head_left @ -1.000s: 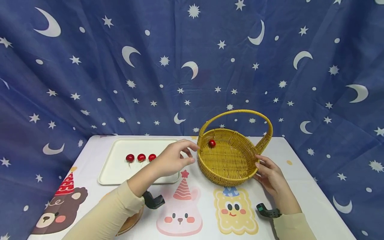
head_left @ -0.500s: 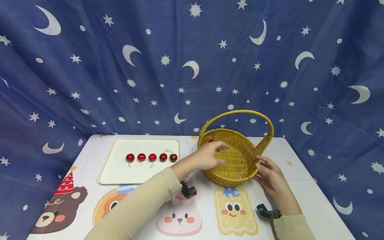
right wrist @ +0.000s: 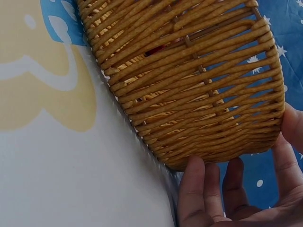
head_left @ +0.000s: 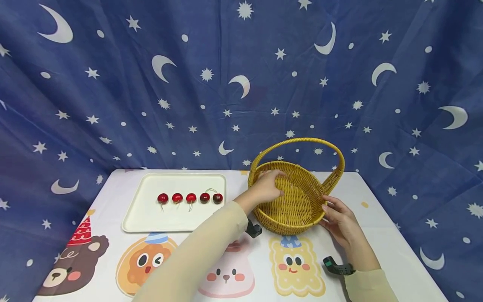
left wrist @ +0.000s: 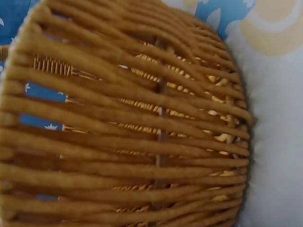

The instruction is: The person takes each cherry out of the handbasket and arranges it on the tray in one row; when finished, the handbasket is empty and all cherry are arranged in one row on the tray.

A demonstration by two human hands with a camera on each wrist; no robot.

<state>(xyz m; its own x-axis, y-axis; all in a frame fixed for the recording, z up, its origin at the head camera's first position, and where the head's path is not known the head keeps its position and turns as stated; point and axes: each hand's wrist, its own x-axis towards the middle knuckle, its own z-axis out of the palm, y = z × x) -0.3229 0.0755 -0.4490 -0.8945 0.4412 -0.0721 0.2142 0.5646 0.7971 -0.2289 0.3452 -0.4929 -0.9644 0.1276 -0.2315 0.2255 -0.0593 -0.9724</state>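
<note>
My left hand (head_left: 266, 186) reaches over the near left rim into a round yellow wicker basket (head_left: 286, 228). Its thumb and index finger stand apart; the other fingers are mostly hidden. A spot of red (right wrist: 156, 49) shows through the weave in the right wrist view; the cherry in the basket is hidden from the head view. On the basket's right side, my right hand (head_left: 341, 220) holds the rim and wall with its fingertips. Only the woven wall (left wrist: 142, 118) fills the left wrist view. Several red cherries (head_left: 191, 197) lie in a row on a white tray (head_left: 143, 218).
The basket's tall arched handle (head_left: 298, 140) rises above the left hand. A white tablecloth (head_left: 385, 235) with cartoon figures covers the table. Behind it hangs a blue curtain (head_left: 264, 134) with moons and stars. The tray stands left of the basket.
My left hand has moved right from beside the basket into it, now covering the cherry there. The tray's two right-hand cherries came into sight. The right hand has stayed on the basket.
</note>
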